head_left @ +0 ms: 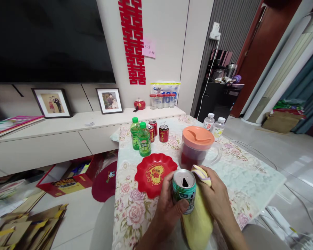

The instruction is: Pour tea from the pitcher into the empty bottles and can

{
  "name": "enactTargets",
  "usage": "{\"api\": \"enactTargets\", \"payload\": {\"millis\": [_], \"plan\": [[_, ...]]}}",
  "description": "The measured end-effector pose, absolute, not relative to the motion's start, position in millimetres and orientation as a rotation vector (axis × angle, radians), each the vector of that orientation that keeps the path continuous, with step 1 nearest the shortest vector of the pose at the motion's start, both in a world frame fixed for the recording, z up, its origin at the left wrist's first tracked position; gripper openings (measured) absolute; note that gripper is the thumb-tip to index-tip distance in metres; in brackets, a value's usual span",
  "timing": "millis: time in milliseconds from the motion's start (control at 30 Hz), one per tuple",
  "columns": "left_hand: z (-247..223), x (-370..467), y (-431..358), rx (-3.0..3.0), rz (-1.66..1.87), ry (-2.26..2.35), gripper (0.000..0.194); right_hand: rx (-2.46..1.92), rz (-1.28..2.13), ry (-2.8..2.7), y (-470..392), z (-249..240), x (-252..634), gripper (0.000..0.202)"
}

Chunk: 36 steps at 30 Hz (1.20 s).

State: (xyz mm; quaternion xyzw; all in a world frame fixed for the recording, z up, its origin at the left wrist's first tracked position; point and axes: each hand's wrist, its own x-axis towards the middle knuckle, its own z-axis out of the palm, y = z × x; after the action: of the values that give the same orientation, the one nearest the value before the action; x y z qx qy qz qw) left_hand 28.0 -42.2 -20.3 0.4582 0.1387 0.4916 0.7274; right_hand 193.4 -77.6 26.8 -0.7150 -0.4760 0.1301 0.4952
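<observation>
My left hand (169, 203) is wrapped round a green and silver drink can (184, 191), held upright with its mouth hole open. A yellow cloth (200, 222) hangs from my right hand (215, 191), its folded edge pinched between the fingers beside the can's rim. Just beyond the can stands a clear pitcher (194, 152) of dark red drink under an orange lid (198, 138). To the left of the can lies a red scalloped plate (143, 173) with a gold design.
Two green bottles (145, 144) and several red cans (163, 133) stand farther back on the flowered tablecloth (135, 211). Two white-capped bottles (219, 128) are behind the pitcher. Several red-lidded jars (160, 101) line the white cabinet (135, 116). Cardboard (33, 222) lies on the left floor.
</observation>
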Motion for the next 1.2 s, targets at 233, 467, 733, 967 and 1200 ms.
{"api": "enactTargets", "payload": {"millis": [233,467,733,967,1200], "plan": [[-19.5,29.4,-35.1,0.973,1.217,0.453,0.067,-1.111,1.215,-0.927,-95.4,43.8,202.3,0.078],[-12.6,28.1,-38.4,0.895,1.228,0.434,0.066,-1.224,1.161,-0.913,-95.9,42.1,190.1,0.038],[-8.4,25.2,-42.9,0.863,1.17,0.568,0.075,-1.152,0.138,-1.402,-90.0,14.3,143.5,0.051],[-8.8,25.5,-49.5,1.021,1.107,0.471,0.076,-1.184,0.321,-1.155,-82.9,4.7,141.6,0.045],[-15.0,27.4,-51.5,1.252,1.141,0.472,0.077,-1.195,0.845,-0.675,-77.3,34.4,150.3,0.051]]}}
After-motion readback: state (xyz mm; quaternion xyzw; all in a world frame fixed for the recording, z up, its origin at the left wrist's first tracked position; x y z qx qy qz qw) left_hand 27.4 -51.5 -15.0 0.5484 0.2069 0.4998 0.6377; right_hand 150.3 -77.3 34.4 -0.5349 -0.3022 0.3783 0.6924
